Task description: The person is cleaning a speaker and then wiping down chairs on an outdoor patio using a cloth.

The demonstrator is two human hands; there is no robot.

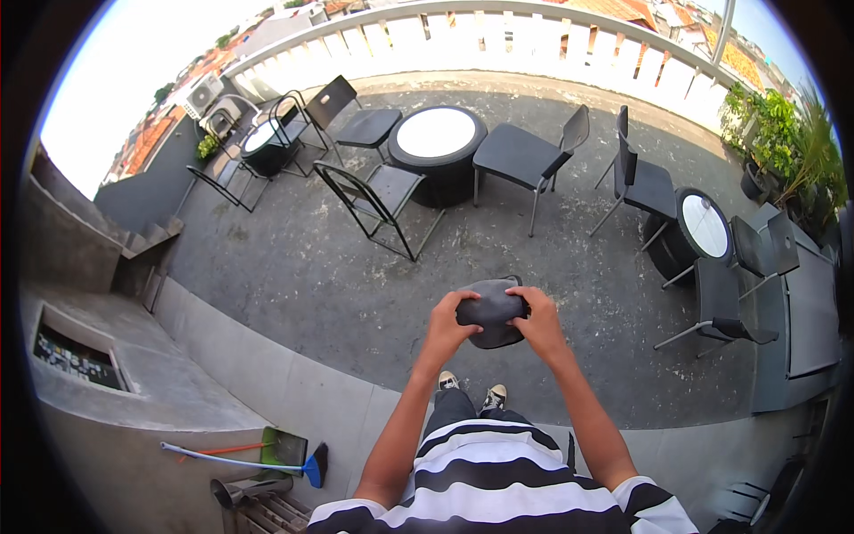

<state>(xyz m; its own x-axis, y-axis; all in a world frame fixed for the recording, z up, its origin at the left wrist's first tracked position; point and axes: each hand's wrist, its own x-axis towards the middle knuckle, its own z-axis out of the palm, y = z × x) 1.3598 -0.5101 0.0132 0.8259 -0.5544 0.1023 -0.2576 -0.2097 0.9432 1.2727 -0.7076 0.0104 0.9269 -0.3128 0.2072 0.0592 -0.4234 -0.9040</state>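
Observation:
A dark grey, soft-looking item (492, 312), perhaps folded cloth or a small pouch, is held out in front of me at about waist height. Gripping its left edge is my left hand (448, 324), with the thumb on the near face and the fingertips on the upper part. On the right edge my right hand (539, 320) pinches it the same way. Below the item, my shoes (494, 397) stand on the terrace floor. What the item is exactly, I cannot tell.
Chairs (517, 153) surround tyre tables with white tops (437, 131) across the terrace. A pale railing (467, 40) bounds the far side, with potted plants (780, 133) at right. A broom (315, 465) and green dustpan (283, 448) lie at lower left.

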